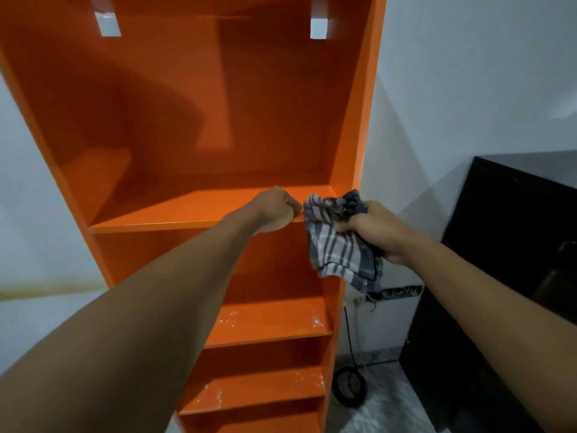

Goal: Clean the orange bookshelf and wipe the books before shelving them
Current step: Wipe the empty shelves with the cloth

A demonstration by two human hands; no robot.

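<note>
The orange bookshelf (193, 126) stands against a white wall, and its shelves hold no books. My left hand (276, 210) grips the front edge of the upper shelf board (175, 210), fingers curled over it. Just to its right, my right hand (379, 232) grips a bunched grey-and-white checked cloth (335, 242) in front of the shelf's right side panel. Part of the cloth hangs down below the hand. White dust specks lie on the two lower shelves (268, 323). No books are in view.
A dark cabinet (499, 276) stands close to the right of the bookshelf. A black cable (348, 379) coils on the floor in the gap between them, below a wall socket. Two white brackets (107, 25) sit at the top of the shelf's back panel.
</note>
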